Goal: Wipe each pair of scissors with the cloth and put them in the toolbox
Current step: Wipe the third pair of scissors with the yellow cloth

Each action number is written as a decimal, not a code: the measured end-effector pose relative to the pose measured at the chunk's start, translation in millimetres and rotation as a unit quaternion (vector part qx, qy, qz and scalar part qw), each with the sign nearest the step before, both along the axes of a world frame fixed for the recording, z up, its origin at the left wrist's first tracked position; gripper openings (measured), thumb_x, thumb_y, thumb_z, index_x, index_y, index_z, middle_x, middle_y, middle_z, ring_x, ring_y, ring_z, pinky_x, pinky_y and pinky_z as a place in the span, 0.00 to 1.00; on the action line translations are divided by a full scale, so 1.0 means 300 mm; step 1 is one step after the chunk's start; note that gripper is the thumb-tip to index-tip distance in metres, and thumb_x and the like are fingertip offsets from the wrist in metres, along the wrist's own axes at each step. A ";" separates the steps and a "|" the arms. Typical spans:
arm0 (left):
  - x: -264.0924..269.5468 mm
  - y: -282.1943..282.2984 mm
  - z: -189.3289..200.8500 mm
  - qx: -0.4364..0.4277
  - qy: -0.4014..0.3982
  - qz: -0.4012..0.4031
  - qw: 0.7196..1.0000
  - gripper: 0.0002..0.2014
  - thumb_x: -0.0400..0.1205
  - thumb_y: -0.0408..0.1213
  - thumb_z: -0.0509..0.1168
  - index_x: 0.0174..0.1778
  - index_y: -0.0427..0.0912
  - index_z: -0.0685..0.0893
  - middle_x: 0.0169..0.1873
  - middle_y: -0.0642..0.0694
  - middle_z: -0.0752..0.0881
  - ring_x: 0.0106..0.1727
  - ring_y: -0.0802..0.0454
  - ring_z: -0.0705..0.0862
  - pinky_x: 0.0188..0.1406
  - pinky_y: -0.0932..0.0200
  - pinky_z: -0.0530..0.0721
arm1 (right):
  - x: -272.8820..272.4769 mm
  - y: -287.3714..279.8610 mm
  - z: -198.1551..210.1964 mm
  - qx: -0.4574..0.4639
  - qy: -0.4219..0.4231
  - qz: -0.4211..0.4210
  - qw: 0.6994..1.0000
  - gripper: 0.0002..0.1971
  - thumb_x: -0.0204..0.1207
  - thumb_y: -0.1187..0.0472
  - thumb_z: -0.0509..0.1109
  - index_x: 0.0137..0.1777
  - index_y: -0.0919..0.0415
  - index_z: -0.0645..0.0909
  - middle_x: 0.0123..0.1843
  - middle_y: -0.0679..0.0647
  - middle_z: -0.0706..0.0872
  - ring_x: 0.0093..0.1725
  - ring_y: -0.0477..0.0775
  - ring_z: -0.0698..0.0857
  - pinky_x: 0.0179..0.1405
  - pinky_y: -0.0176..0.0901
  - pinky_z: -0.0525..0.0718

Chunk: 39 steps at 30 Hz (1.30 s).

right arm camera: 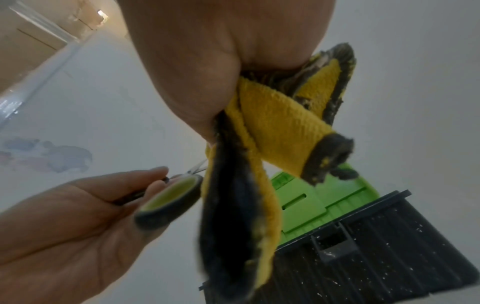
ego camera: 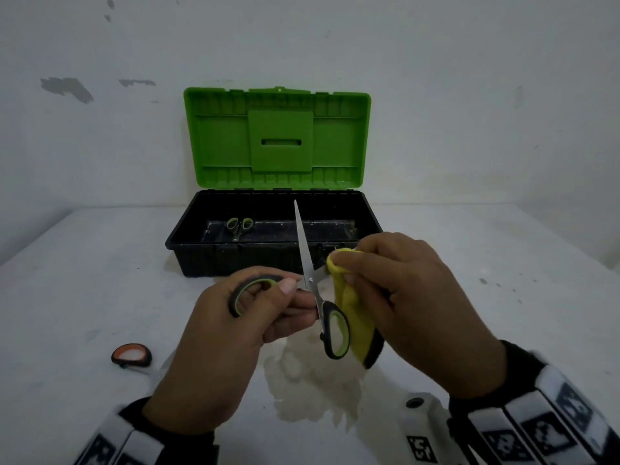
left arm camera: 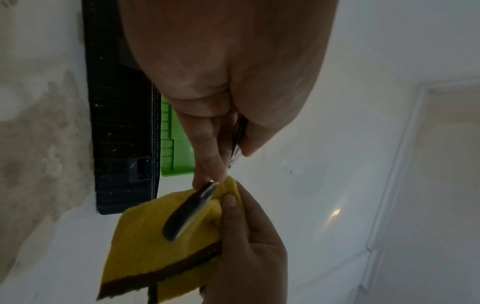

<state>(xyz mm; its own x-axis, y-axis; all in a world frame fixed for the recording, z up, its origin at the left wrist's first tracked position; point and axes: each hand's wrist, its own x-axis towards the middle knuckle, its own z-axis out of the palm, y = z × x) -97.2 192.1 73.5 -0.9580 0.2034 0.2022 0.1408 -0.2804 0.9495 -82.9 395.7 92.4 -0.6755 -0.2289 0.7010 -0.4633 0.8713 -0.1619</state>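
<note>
A green-and-black pair of scissors (ego camera: 315, 290) is spread wide above the table. My left hand (ego camera: 288, 293) grips one handle loop (ego camera: 255, 286); the other loop (ego camera: 335, 333) hangs down, and one blade (ego camera: 298, 229) points up. My right hand (ego camera: 339, 266) pinches the folded yellow cloth (ego camera: 349, 307) around the second blade, which is hidden inside it. In the left wrist view the cloth (left arm camera: 155, 236) lies behind the loose handle (left arm camera: 189, 209). The black toolbox (ego camera: 188, 243) stands open behind, with a small green pair of scissors (ego camera: 239, 226) inside.
An orange-handled pair of scissors (ego camera: 131, 355) lies on the white table at the left, its blades hidden by my left forearm. The green lid (ego camera: 278, 139) stands upright against the wall. A pale stain (ego camera: 308, 384) marks the table below my hands.
</note>
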 end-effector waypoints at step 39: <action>-0.025 -0.083 0.096 -0.077 -0.160 -0.181 0.967 0.17 0.72 0.35 0.69 0.48 0.22 0.85 0.38 0.26 0.89 0.34 0.39 0.91 0.30 0.57 0.89 | 0.032 0.040 0.118 0.051 0.006 0.122 0.991 0.12 0.80 0.54 0.66 0.60 0.53 0.85 0.55 0.42 0.85 0.52 0.41 0.79 0.56 0.35 0.73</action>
<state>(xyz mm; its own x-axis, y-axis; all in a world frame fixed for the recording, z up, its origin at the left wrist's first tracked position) -104.8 167.3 102.3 -0.8267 0.5416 -0.1524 -0.2482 -0.1080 0.9627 -73.2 407.7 127.8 -0.5830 -0.4545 0.6735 -0.6639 0.7443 -0.0725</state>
